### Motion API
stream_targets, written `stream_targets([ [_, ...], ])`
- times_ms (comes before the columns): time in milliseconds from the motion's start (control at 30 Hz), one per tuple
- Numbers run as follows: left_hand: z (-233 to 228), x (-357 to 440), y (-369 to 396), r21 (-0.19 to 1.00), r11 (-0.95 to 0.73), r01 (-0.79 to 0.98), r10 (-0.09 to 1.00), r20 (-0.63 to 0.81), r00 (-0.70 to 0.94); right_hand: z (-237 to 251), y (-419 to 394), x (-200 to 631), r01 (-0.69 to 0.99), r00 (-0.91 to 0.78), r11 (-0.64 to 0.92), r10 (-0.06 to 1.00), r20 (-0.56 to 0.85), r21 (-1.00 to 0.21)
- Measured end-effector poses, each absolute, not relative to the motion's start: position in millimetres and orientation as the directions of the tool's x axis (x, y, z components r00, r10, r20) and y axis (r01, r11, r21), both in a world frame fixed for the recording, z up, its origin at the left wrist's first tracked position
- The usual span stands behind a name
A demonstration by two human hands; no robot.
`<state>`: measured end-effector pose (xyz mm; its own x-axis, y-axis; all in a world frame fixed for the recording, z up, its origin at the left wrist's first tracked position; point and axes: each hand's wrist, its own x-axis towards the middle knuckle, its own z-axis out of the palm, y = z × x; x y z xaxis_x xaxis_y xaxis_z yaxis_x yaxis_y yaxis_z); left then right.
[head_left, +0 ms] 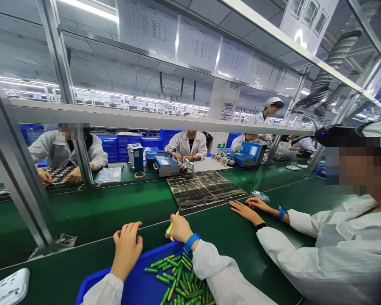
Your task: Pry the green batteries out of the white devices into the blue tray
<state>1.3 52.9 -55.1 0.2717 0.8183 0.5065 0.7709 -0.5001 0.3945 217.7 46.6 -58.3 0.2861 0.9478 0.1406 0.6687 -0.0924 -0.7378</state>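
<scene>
My left hand (127,245) is over the far left rim of a blue tray (97,275), fingers loosely bent and thumb apart, with nothing visible in it. Closed around a thin yellow pen-like tool (169,229), my right hand (179,228) is just beyond the tray's far edge; the tool's tip points up and away. A blue band circles that wrist. Many small green cylinders (178,277) with gold-coloured ends lie loose in the tray, partly hidden by my right sleeve.
A co-worker's hands (247,212) rest on the green bench at right, near a dark gridded panel (206,188). Metal posts (17,161) rise at left. A white plastic piece (9,286) lies at lower left. Other people sit across the bench beside blue boxes (167,165).
</scene>
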Motion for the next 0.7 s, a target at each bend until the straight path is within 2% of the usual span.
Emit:
stream_targets([
  [67,-54.2,4.1,52.1,0.538,-0.508,0.673,0.843,0.470,0.261,-53.0,43.3,211.8,0.627,0.234,0.016,0.950,0.207,-0.779],
  [133,-56.4,9.4,50.1,0.745,-0.464,0.480,0.886,0.390,0.251,-45.7,36.7,204.2,0.559,0.186,0.128,0.944,0.274,-0.819],
  [200,-61.7,16.9,46.8,0.928,-0.337,0.160,0.909,0.277,0.310,-38.5,27.3,193.9,0.316,0.131,0.282,0.933,0.336,-0.906],
  [233,-65.1,20.9,44.8,0.970,-0.241,-0.016,0.899,0.230,0.374,-35.5,22.0,188.2,0.121,0.106,0.349,0.926,0.362,-0.929],
  [300,-71.5,28.1,41.1,0.961,-0.048,-0.273,0.835,0.189,0.517,-31.3,11.6,177.2,-0.262,0.066,0.404,0.913,0.402,-0.876],
  [333,-73.9,31.0,39.6,0.939,0.021,-0.343,0.803,0.188,0.565,-30.1,7.1,172.8,-0.376,0.049,0.401,0.909,0.414,-0.835],
  [367,-75.4,33.2,38.6,0.922,0.065,-0.382,0.786,0.188,0.589,-29.4,3.6,169.6,-0.420,0.032,0.392,0.908,0.419,-0.818],
  [467,-73.3,36.3,37.8,0.910,0.077,-0.408,0.811,0.181,0.557,-30.7,-0.2,168.2,-0.417,-0.008,0.368,0.913,0.408,-0.831],
  [567,-62.8,36.2,35.7,0.937,0.016,-0.348,0.866,0.161,0.473,-34.2,2.5,174.9,-0.373,0.019,0.353,0.928,0.373,-0.858],
  [633,-54.1,34.5,31.0,0.969,-0.030,-0.246,0.882,0.141,0.449,-35.6,4.7,180.3,-0.304,0.079,0.345,0.938,0.338,-0.888],
  [700,-46.1,31.1,24.5,0.989,-0.140,-0.047,0.886,0.146,0.441,-35.3,6.3,185.6,-0.224,0.176,0.331,0.939,0.296,-0.917],
])
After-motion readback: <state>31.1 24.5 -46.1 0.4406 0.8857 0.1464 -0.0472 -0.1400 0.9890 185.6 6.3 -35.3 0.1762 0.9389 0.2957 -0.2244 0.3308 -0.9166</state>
